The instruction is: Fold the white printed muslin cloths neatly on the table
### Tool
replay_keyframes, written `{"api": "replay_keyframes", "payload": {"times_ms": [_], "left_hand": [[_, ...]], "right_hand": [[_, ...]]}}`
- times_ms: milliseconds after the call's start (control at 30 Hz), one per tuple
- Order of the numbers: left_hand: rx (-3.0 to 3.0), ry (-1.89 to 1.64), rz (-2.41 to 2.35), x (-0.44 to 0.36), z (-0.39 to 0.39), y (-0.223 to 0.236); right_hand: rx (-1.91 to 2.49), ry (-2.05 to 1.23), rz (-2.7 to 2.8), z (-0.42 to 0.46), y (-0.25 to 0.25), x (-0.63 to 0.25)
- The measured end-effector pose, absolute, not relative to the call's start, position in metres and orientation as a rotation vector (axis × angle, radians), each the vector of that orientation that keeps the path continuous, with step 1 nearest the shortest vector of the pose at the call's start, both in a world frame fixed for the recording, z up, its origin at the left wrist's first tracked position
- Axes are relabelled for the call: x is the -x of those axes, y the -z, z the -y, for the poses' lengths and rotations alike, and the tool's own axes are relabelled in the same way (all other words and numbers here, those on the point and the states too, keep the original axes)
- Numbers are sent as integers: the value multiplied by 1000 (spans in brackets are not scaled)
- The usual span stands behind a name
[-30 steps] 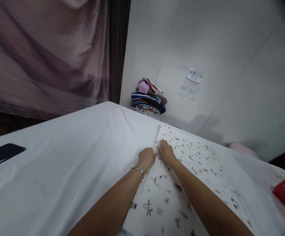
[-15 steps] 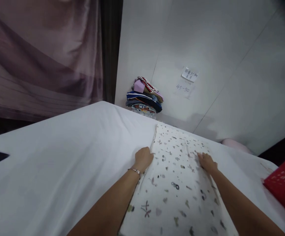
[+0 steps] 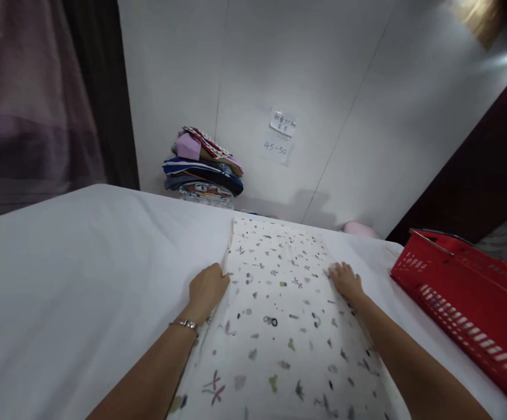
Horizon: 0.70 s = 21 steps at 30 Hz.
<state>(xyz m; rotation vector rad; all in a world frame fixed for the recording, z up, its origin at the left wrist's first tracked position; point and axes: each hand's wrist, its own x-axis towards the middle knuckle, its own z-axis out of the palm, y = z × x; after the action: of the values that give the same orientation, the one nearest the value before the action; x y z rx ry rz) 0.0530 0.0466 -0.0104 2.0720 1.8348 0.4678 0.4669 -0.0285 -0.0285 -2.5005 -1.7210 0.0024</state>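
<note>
A long white cloth (image 3: 288, 326) printed with small motifs lies folded into a strip, running away from me. At its left edge my left hand (image 3: 209, 289) is closed, with the fabric border pinched between thumb and fingers; a bracelet (image 3: 185, 323) circles that wrist. My right hand (image 3: 347, 281) rests at the cloth's right edge, knuckles bent and fingers somewhat apart, fingertips touching the fabric. The cloth's near end runs out of view below.
A white-covered table (image 3: 82, 303) lies under the cloth. Against the wall is a stack of folded clothes (image 3: 205, 166). A red basket (image 3: 467, 291) stands at the right. Handwritten papers (image 3: 282, 131) hang on the wall, and a pink rounded thing (image 3: 358, 229) shows behind the table edge.
The view has turned right, bringing more of the basket in. My right hand has moved outward to the cloth's right edge, and a crease beside it has flattened. My left hand keeps its hold.
</note>
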Motion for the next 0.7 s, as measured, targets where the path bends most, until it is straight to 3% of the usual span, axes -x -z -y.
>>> {"api": "replay_keyframes", "payload": {"times_ms": [167,367,700], "left_hand": [[-1985,-501,-1816,-52,-46,10],[-1867,-503,-1814,-52,-47,11],[-1813,-529,-1844,-52,-44,14]], "right_hand": [[2351,-121,1978,17,42,-431],[2691,-64,1578,3,19,-449],[1833,-205,2341,-85,20,-246]]}}
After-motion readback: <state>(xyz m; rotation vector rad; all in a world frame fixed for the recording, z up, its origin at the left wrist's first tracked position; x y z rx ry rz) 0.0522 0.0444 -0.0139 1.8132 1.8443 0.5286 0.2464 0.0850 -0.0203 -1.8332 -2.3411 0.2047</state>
